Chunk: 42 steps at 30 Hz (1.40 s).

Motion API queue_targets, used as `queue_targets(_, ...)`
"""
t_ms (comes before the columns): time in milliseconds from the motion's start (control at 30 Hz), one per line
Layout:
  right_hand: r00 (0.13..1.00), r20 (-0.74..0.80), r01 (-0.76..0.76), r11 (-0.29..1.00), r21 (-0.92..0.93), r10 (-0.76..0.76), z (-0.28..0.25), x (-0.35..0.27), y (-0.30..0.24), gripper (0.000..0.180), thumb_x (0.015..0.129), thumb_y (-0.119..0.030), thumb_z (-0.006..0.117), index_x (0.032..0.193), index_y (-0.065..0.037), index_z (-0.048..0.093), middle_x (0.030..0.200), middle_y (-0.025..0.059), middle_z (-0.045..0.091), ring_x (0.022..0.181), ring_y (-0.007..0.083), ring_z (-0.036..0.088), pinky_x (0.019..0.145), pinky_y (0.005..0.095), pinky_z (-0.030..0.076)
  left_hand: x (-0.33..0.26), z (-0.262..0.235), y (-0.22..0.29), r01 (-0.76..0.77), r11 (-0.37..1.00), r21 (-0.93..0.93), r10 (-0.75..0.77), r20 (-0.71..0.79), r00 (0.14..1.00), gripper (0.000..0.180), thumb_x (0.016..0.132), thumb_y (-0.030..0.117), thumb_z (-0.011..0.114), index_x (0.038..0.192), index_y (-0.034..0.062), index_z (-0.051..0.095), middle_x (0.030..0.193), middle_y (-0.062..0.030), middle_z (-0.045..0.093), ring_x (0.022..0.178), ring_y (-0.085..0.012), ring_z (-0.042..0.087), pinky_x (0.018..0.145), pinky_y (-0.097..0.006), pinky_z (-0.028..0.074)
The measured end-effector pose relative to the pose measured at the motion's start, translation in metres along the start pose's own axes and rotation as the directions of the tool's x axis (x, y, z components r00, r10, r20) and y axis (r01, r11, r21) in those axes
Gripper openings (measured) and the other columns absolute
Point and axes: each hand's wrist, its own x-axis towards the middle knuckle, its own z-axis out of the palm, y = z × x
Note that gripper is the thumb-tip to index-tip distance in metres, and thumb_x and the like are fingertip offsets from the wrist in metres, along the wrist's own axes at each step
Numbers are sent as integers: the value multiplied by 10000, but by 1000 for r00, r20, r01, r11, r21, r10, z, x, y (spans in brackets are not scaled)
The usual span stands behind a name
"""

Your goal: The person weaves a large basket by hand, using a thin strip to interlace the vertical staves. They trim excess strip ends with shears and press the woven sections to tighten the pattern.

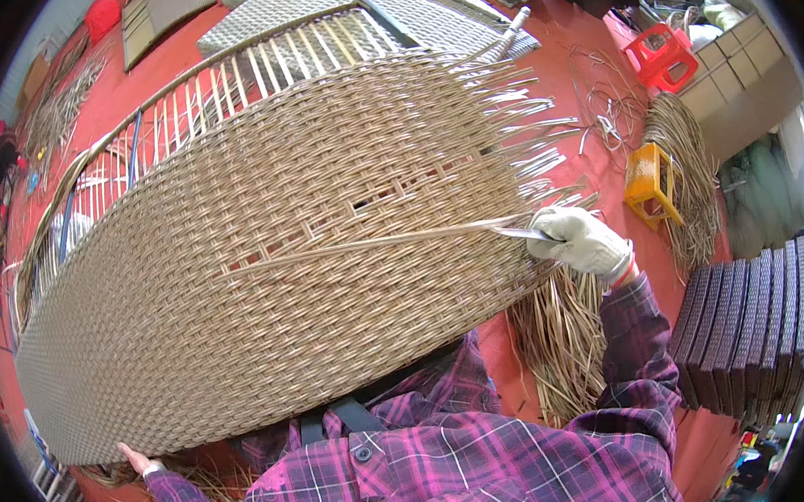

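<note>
A large curved panel of tan woven wicker (332, 190) lies tilted across in front of me, with loose strand ends along its right edge. My right hand (582, 242), in a white glove, is closed beyond that edge. From its fingers juts a pointed, silvery metal blade (520, 232), its handle hidden in the glove. A flat wicker strand (393, 238) runs taut from beside the blade to a row of gaps (368, 202) in the weave. At the panel's near left edge, my left hand (134, 459) grips the rim; its fingers are partly hidden beneath.
Bundles of strands (563, 346) lie on the red floor (497, 360) at right. Nearby are a yellow stool (649, 186), a red stool (662, 59) and stacked dark woven panels (751, 322). A slatted frame (246, 77) stands behind the weave, and another woven piece (279, 14) lies beyond.
</note>
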Motion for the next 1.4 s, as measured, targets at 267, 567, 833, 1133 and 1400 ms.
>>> queue_targets(267,725,-494,-34,740,671,481,-44,-41,31,134,917,-142,655,979,-48,727,933,8,701,848,85,606,768,242,472,-70,-6,89,-505,487,713,258,435,863,496,947,463,585,1015,-27,602,882,-194,664,699,-375,607,662,-494,471)
queue_targets(567,506,-811,330,803,496,293,-54,50,60,132,962,-57,604,1016,8,705,833,14,670,674,53,571,607,216,477,-361,212,142,-972,-30,-232,543,813,-211,250,867,-21,653,1112,26,665,1089,-148,663,1031,-314,649,917,-392,509)
queue_targets(833,504,-760,142,829,541,410,-39,69,78,128,951,-83,639,1033,-33,724,862,22,708,710,73,636,629,233,527,-510,298,110,-841,-116,-528,444,730,-520,466,840,77,717,1293,68,608,1246,-127,617,1180,-325,552,1010,-436,418)
queue_targets(1133,407,-881,173,927,333,240,-80,33,8,133,914,-124,678,1002,-50,747,815,-12,683,669,45,569,597,204,468,-502,306,133,-720,442,-535,353,841,-409,150,847,-30,722,978,11,661,959,-77,617,781,-165,622,692,-281,507)
queue_targets(1400,542,-841,383,889,252,5,-106,30,-106,173,930,-107,658,1057,-15,731,729,-38,582,622,44,448,568,214,349,-439,258,223,-571,661,-487,375,873,-311,103,899,69,656,884,-30,678,697,-16,559,570,-63,474,486,-228,332)
